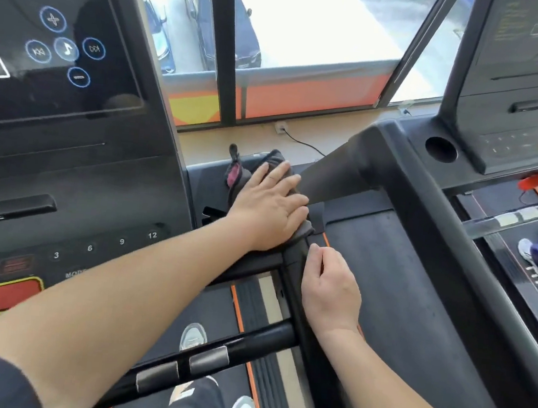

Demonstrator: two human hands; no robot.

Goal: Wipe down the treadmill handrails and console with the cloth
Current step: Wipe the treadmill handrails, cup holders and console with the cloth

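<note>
The left hand (267, 203) lies flat, fingers straight, pressing the cloth (248, 169) onto the far end of the right rail (293, 262), just right of the console (67, 168). The right hand (331, 289) sits nearer on the same rail, fingers curled. I cannot tell whether it grips. The hands are close but apart.

With only a flat palm on it, the cloth could slide off the rail's right edge, and its loose pink end (236, 176) hangs free on the far side. The left forearm crosses just over the console's right edge, so a dip could press a number key or the red button (8, 299).

Readable on the console are 3, 6, 9, 12, another 12 and a partial "MOD". No brand is legible.
</note>
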